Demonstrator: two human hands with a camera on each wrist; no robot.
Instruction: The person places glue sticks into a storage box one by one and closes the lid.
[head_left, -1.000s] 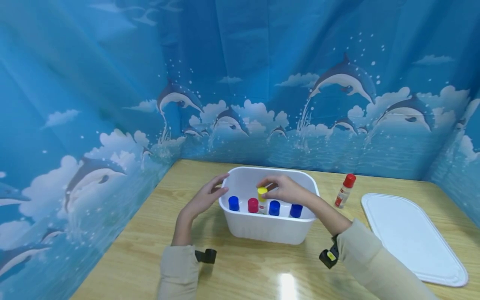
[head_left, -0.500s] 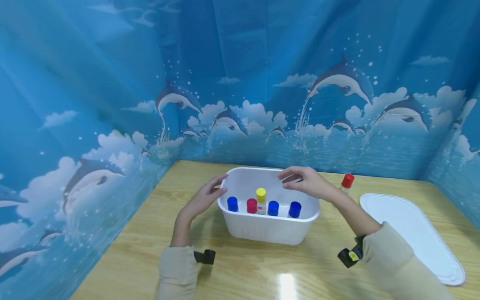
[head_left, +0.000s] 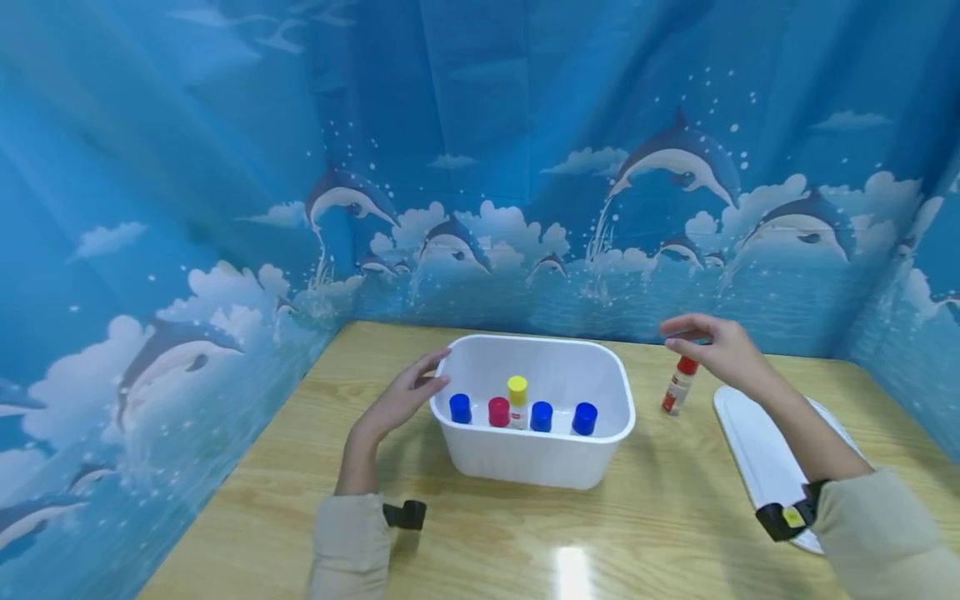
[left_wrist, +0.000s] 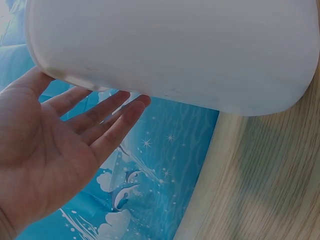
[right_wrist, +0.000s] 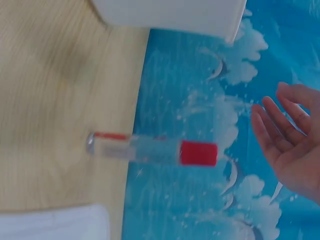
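Observation:
My left hand rests with extended fingertips at the left rim of a white plastic bin. In the left wrist view its fingers are spread against the bin's edge. Inside the bin stand several small capped bottles: a taller one with a yellow cap, one with a red cap, and others with blue caps. My right hand is in the air, fingers loosely bent and holding nothing, just above a clear red-capped bottle standing on the table. The right wrist view shows that bottle apart from the fingers.
A white lid-like tray lies on the wooden table at the right, partly hidden under my right forearm. A blue dolphin-print curtain hangs behind the table and along its sides.
My right hand let go of the yellow-capped bottle, which stays in the bin, and moved right to above the red-capped bottle. My left hand stayed at the rim.

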